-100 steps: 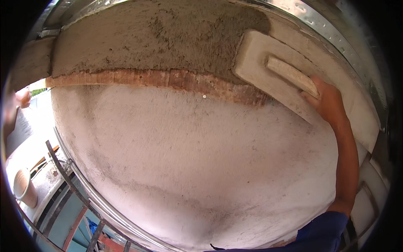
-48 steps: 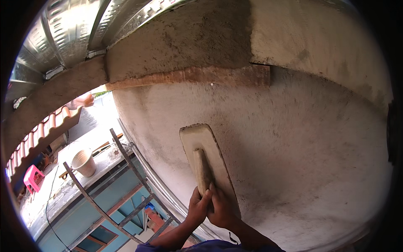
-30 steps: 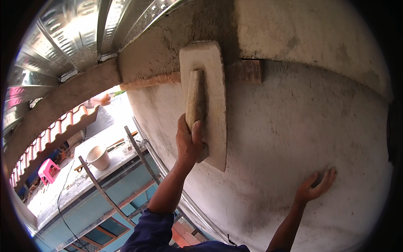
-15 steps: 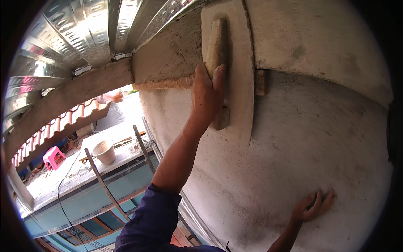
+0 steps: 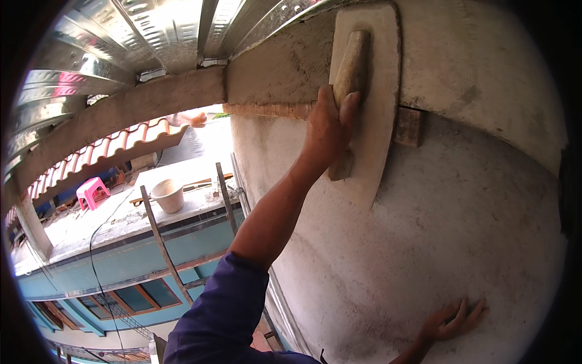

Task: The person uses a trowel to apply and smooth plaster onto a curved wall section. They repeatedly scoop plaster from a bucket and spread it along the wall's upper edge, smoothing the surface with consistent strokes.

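My left hand (image 5: 330,130) is closed around the handle of a long plastering float (image 5: 379,115). The float's broad, pale blade lies against the plastered beam (image 5: 276,64) and reaches down over the wall (image 5: 448,224) below. It stands nearly upright, its lower end leaning left. Lower right, my right hand (image 5: 453,321) is open with fingers spread, at the grey wall and holding nothing. A short wooden block (image 5: 408,126) juts out beside the float's right edge, under the beam.
Ribbed metal sheeting (image 5: 145,36) hangs overhead at the left. Below stand a pale bucket (image 5: 167,196) and a pink stool (image 5: 93,193) on a ledge, near upright wooden poles (image 5: 160,242). Another person's hand (image 5: 195,119) shows above the tiled roof (image 5: 115,151).
The view has shifted, so wall and ledge sit farther right. The float's lower end has swung left against the wall, tilting it more. My left hand keeps its grip; my right hand stays spread.
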Motion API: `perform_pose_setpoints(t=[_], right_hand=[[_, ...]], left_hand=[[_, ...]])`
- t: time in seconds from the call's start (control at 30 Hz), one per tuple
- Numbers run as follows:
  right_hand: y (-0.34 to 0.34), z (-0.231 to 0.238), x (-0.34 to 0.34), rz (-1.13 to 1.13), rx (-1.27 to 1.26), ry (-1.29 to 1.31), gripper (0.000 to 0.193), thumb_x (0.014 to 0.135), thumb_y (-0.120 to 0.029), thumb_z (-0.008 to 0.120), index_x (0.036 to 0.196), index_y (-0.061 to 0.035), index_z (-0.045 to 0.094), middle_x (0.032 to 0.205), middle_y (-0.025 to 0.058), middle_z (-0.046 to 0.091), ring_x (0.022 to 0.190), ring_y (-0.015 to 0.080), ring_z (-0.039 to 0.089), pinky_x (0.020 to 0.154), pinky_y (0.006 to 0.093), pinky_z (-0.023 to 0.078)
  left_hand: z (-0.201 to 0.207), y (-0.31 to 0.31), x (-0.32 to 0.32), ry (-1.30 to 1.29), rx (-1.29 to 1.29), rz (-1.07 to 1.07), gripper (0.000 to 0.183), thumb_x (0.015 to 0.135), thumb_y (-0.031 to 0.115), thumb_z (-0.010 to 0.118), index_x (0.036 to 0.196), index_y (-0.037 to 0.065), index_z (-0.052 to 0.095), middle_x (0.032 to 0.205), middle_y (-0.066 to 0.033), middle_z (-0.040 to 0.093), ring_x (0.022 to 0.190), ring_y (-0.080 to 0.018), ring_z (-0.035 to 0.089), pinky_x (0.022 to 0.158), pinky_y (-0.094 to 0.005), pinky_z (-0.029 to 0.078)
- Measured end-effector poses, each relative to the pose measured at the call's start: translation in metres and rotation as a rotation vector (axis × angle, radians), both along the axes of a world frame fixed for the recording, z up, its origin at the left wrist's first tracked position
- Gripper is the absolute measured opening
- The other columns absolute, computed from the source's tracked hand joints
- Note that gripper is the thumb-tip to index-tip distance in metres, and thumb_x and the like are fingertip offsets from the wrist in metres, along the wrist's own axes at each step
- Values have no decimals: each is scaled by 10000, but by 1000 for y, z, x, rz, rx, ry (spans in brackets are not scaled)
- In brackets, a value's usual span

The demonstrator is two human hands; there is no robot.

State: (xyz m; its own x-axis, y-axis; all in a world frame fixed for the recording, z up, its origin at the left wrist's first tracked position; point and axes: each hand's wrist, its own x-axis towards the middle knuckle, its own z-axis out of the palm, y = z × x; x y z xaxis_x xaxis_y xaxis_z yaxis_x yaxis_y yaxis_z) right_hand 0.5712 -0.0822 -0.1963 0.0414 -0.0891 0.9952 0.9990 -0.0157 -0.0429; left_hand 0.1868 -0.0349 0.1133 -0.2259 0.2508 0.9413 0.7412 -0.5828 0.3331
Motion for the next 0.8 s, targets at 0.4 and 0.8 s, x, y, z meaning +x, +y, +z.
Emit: perform_pose_setpoints(t=[0.4, 0.8], right_hand=[[2, 3, 3, -4, 37, -36, 239, 1065, -135, 520, 1236, -20, 642, 1507, 249, 506, 1446, 457, 409, 1144, 593, 363], [2, 3, 2, -51, -21, -59, 257, 1066, -107, 511, 1302, -37, 584, 1540, 253, 446, 1479, 468, 341, 1171, 616, 328]], left_hand=[[-25, 26, -65, -41, 53, 74, 444, 1032, 399, 592, 1092, -33, 514, 860, -282, 641, 760, -415, 675, 689, -501, 517], [-23, 65, -188, -599, -245, -84, 517, 1027, 507, 565, 1098, 1, 488, 750, -107, 550, 534, -228, 590, 445, -389, 502]])
